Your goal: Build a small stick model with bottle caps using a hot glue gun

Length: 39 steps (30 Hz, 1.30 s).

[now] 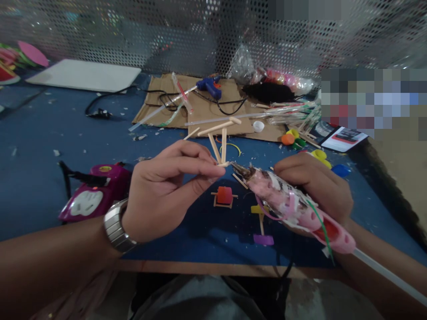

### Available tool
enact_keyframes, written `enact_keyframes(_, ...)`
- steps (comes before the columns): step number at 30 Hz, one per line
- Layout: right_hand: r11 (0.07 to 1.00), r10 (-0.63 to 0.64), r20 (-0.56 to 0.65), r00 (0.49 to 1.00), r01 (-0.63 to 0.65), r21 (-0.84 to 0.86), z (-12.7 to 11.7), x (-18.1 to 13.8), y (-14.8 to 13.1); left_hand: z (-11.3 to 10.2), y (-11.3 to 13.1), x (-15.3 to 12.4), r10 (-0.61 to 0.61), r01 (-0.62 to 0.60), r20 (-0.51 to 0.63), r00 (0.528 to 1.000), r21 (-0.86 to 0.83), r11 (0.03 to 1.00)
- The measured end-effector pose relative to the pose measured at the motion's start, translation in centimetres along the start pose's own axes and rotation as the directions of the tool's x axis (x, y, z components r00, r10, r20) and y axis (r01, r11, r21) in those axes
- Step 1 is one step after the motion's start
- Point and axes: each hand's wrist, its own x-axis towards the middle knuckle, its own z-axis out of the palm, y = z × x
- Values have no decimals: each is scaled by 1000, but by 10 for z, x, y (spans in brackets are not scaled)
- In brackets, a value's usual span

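Note:
Between thumb and fingers, my left hand [170, 191] pinches a small frame of wooden sticks [223, 142] by its lower end. My right hand [316, 186] is wrapped round a pink hot glue gun [280, 195], its body covered in dried glue and a long glue stick running out of its back. The gun's nozzle touches or nearly touches the lower stick joint beside my left fingertips. Below on the table lie an orange-red cap piece on a stick frame [224, 195] and a stick piece with yellow and purple ends [262, 226].
A magenta device [96, 191] stands left of my left hand. At the back, a blue glue gun [210, 86] rests on cardboard [160, 95]. Loose sticks [300, 115], coloured caps [293, 138] and a phone [344, 139] lie at right; a white board [85, 74] lies back left.

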Motion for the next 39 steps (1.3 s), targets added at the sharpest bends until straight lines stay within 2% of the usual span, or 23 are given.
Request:
enact_keyframes(9, 1000, 2, -9, 1000, -1, 15, 1, -1, 1, -1, 1, 1, -47, 47, 14, 999, -41, 998)
enact_keyframes(18, 1000, -5, 7, 1000, 6, -13, -1, -1, -2, 2, -5, -1, -65, 63, -8, 998, -162, 985)
enact_keyframes(23, 1000, -25, 37, 999, 25, -1, -2, 0, -4, 3, -2, -2, -169, 170, 21, 985, -202, 965)
enact_keyframes(36, 999, -46, 40, 998, 47, -24, -2, 0, -5, 6, -1, -2, -259, 253, 21, 966, -304, 918)
enact_keyframes(39, 998, -46, 41, 998, 47, -32, -3, 0, -5, 7, -1, -1, -311, 296, 14, 950, -353, 888)
